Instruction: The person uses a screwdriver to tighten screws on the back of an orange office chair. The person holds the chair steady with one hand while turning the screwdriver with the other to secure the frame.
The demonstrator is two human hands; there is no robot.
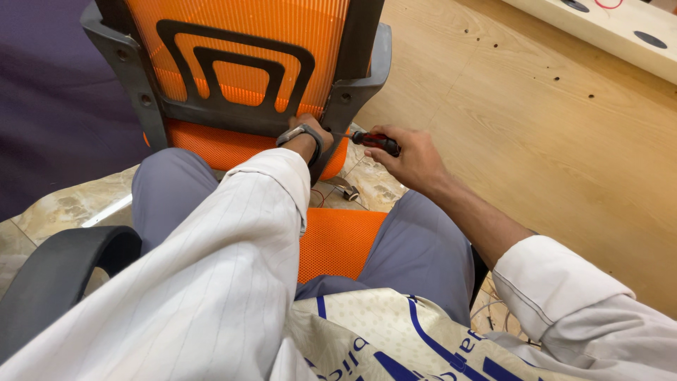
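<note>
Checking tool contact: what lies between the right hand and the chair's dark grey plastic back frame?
Head view: only the red-and-black-handled screwdriver, held by the right hand, spans toward the frame.

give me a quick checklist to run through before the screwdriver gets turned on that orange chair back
1. Grip on tool: right hand is wrapped around the red and black screwdriver. Ok.
2. Tip seated in a fastener: the tip meets the grey frame bracket, but the contact is too small to see. Cannot tell.
3. Chair back steadied: left hand rests at the base of the orange mesh backrest. Ok.
4. Left fingers out of the tip's path: they are hidden behind the frame. Cannot tell.
5. Loose hardware: a small metal part lies on the floor. Not ok.
</note>
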